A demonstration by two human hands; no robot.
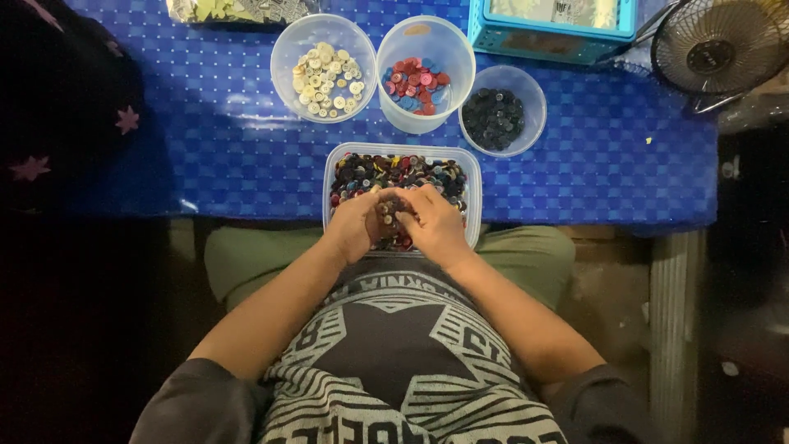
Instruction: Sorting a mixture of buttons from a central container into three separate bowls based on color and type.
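A clear rectangular tub (401, 150) full of mixed coloured buttons sits at the near edge of the blue checked table (205, 140). My left hand (352, 226) and my right hand (437, 224) are both inside it, cupped together around a small heap of dark and brown buttons (388, 212). Behind the tub stand three round clear containers: one with cream and white buttons (326, 78), one with red and blue buttons (417, 82), one with black buttons (493, 117).
A teal plastic basket (551, 37) stands at the back right of the table, with a small black wire fan (719, 45) beside it. A patterned packet (238, 10) lies at the back left. A dark cloth with stars (66, 107) hangs at the left.
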